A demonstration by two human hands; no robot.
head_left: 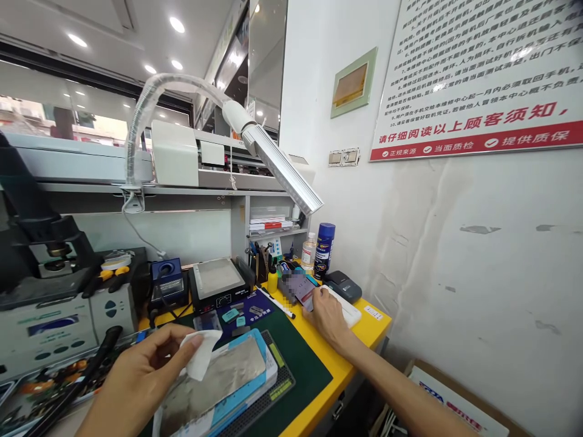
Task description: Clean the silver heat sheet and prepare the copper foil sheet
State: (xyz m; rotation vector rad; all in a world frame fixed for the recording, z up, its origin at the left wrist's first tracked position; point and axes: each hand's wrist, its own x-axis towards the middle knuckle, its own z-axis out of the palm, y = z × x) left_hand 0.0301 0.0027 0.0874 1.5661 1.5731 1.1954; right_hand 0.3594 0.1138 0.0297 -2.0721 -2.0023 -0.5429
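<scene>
My left hand (136,376) pinches a small white wipe (200,355) between thumb and fingers, just above a silvery flat panel (214,382) that lies on a blue-edged holder at the near edge of the bench. My right hand (328,315) reaches far across the yellow bench (359,331) and rests on a small card-like item (304,291) next to a white box; part of that spot is blurred. The fingers curl over the item, gripping its edge.
A dark green mat (300,358) covers the bench middle. A heating plate (221,282), a blue solder station (167,280), a blue spray can (325,249), a clear bottle (309,250) and a black small printer (345,285) stand behind. A lamp arm (282,170) hangs overhead; a microscope (40,243) stands left.
</scene>
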